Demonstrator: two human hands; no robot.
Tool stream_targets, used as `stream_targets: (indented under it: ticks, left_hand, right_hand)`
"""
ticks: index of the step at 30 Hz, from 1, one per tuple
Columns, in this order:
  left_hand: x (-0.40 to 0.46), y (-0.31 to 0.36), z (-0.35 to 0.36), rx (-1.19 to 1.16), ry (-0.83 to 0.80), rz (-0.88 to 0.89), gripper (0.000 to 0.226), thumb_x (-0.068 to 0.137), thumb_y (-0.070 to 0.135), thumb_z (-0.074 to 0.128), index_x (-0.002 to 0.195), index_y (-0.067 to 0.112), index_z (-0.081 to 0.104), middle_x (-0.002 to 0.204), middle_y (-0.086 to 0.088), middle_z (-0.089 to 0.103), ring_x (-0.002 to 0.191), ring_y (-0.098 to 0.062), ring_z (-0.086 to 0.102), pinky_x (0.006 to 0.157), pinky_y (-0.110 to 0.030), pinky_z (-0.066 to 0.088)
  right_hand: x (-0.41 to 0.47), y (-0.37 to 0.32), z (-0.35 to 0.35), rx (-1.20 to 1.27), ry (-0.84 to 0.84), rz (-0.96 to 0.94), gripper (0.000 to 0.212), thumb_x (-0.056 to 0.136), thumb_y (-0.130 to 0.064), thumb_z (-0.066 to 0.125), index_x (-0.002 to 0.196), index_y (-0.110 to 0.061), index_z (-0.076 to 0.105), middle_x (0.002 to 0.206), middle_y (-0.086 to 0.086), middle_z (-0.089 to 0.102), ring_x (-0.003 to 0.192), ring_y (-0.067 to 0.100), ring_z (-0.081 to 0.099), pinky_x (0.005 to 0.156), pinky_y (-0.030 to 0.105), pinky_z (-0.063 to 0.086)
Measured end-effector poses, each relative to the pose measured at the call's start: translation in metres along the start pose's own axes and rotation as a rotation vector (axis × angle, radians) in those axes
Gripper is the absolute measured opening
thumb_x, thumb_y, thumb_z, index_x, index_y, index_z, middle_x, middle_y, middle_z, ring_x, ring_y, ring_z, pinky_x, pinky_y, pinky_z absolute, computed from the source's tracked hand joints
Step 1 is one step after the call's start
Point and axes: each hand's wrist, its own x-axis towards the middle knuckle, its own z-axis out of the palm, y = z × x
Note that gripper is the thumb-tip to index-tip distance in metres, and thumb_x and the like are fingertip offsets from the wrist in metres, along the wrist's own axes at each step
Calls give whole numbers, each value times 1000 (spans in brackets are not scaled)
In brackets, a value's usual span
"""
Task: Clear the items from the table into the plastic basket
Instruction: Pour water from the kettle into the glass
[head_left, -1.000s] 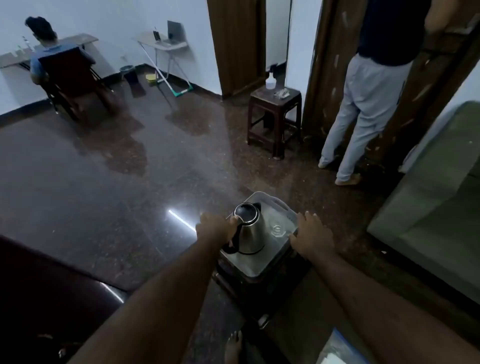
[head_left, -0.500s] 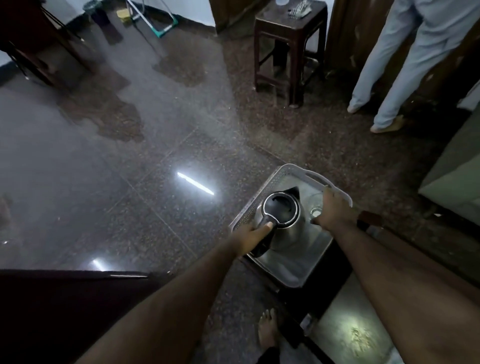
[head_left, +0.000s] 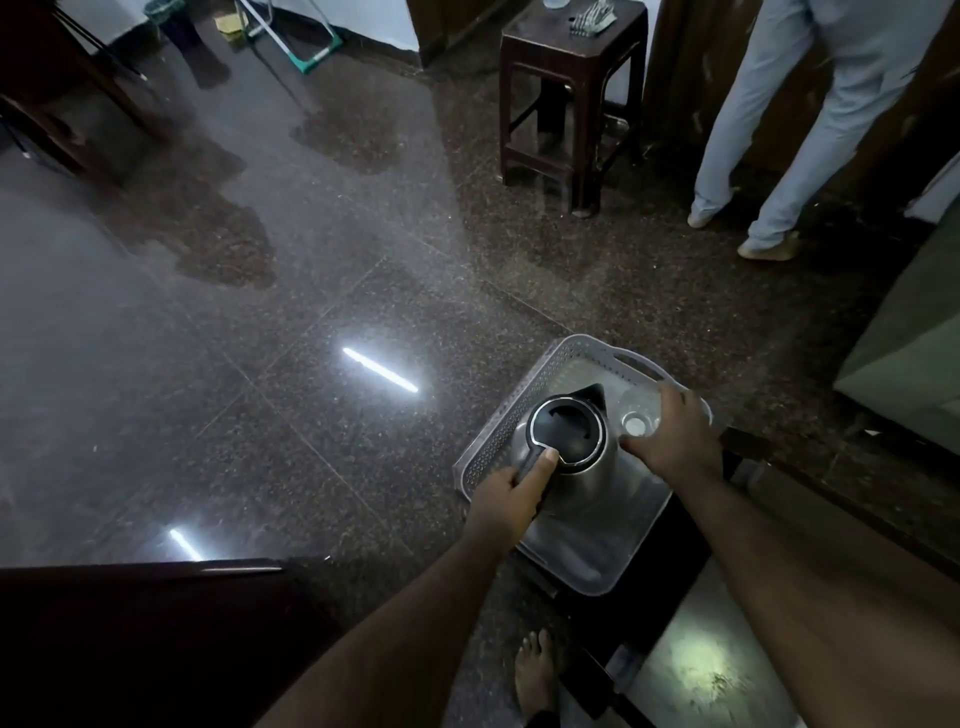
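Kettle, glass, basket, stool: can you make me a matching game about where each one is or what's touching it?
Things:
1. kettle
2. glass
3. basket
4. stool

Places or states:
A. stands across the floor, near a person's legs
B. held by its handle in the left hand
C. holds the kettle and the glass
D. sits in the basket beside the kettle, under the right hand

Pairs: 1-B, 2-D, 3-C, 4-A
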Motion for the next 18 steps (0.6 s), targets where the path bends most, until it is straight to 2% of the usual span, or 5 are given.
stream_targets:
  ticks: [4, 7, 12, 16, 18]
  left_hand:
    - [-13, 17, 6, -47, 168, 10, 70, 61, 84, 63, 58, 14, 64, 55, 1, 65, 64, -19, 69, 71, -43, 59]
    - [-22, 39, 9, 1, 279, 19, 72, 56, 86, 59, 54, 14, 62, 50, 2, 61, 60, -16, 65, 66, -38, 55]
    - [-42, 60, 5, 32, 257, 77, 73, 53, 84, 64, 72, 14, 72, 72, -8, 74, 75, -26, 72, 78, -47, 60]
    - [-73, 83, -3, 200, 270, 223, 73, 45, 97, 55, 62, 27, 69, 46, 0, 62, 50, -15, 65, 53, -34, 52]
    - [-89, 102, -5, 246, 221, 271, 75, 48, 96, 57, 62, 23, 68, 47, -3, 63, 47, -14, 63, 52, -34, 50]
  right_hand:
    - [-25, -5, -29, 150, 189, -1, 90, 51, -33, 87, 130, -24, 45, 123, 13, 50, 106, 35, 55, 82, 40, 50]
    - [-48, 7, -55, 192, 261, -1, 95, 48, -34, 88, 131, -27, 44, 124, 12, 47, 107, 34, 55, 84, 40, 51]
    - [-95, 41, -99, 273, 287, -30, 87, 49, -29, 89, 125, -34, 49, 119, 0, 41, 96, 23, 58, 81, 31, 48]
    - [-135, 69, -134, 269, 277, -11, 85, 49, -21, 91, 126, -22, 55, 121, 8, 51, 107, 23, 55, 86, 27, 42]
    - [-154, 80, -151, 266, 240, -6, 84, 51, -19, 92, 127, -17, 56, 123, 10, 56, 113, 24, 55, 91, 27, 42]
